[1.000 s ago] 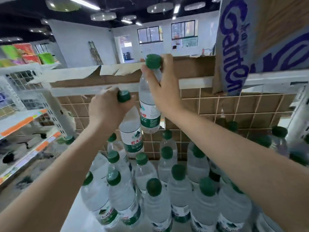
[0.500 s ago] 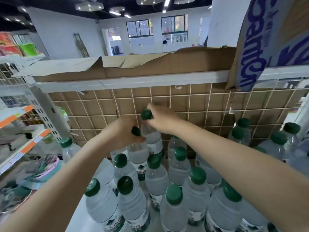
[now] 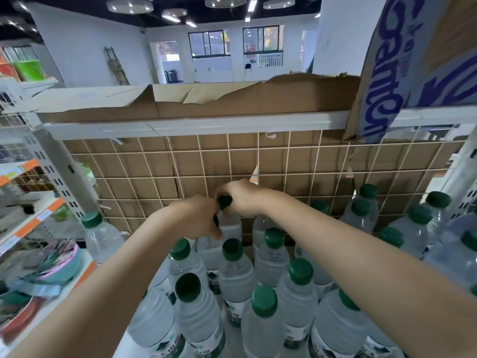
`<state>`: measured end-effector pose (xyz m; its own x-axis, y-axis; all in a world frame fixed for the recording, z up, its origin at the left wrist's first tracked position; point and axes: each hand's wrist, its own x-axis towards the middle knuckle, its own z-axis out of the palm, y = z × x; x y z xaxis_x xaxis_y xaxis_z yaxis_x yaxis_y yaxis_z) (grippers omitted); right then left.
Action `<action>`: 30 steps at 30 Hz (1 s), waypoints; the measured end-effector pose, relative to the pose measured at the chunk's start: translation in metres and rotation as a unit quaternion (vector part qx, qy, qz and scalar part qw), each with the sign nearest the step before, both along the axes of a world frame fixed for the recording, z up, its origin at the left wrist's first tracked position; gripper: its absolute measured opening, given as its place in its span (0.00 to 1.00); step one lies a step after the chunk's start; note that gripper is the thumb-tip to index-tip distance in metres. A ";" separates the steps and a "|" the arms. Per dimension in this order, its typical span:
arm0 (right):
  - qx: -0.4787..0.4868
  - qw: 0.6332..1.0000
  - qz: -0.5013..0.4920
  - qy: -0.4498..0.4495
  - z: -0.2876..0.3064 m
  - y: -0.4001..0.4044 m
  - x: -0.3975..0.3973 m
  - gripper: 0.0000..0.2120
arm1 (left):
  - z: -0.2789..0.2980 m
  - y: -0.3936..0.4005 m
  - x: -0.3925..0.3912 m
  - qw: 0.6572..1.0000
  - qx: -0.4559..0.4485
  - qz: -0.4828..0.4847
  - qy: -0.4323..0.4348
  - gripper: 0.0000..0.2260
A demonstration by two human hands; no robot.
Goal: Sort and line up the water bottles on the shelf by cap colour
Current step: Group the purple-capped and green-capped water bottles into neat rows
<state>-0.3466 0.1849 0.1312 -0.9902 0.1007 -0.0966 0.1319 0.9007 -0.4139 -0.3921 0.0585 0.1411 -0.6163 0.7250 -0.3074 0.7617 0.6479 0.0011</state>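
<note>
You stand in a shop: green-capped water bottles (image 3: 263, 301) crowd a retail shelf backed by a wire grid (image 3: 232, 161), with orange-edged price-strip shelving (image 3: 28, 223) left of that grid and printed cartons (image 3: 413, 52) above it.

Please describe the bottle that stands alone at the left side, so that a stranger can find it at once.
Start at the brown cardboard wall behind the wire grid at the back of the shelf and go to its lower left corner. There stands a clear green-capped bottle, beside the perforated grey upright. Unlike the others, it stands apart from the packed cluster.
</note>
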 end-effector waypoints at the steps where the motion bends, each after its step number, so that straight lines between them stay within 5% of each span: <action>1: -0.010 1.000 0.004 0.001 0.001 0.000 0.002 0.12 | 0.000 0.001 -0.002 1.000 -0.014 0.003 0.009 0.16; 10: -0.057 0.992 -0.024 0.110 0.042 0.016 0.074 0.19 | 0.048 0.026 0.040 0.977 0.041 0.009 0.209 0.14; 13: -0.058 0.983 -0.036 0.172 0.065 0.033 0.110 0.12 | 0.069 0.044 0.077 0.965 0.095 -0.034 0.241 0.15; 19: -0.088 0.966 -0.080 0.228 0.084 0.093 0.192 0.05 | 0.086 0.097 0.157 0.950 0.202 -0.113 0.208 0.14; 30: -0.064 0.966 -0.145 0.203 0.077 0.227 0.365 0.09 | 0.057 0.215 0.295 0.967 0.199 -0.126 0.095 0.18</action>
<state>0.0180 0.4114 0.2079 -0.8809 0.3928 0.2639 0.1746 0.7881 -0.5902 -0.0974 0.2732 0.1984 -0.4227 0.8973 0.1275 0.9063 0.4188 0.0567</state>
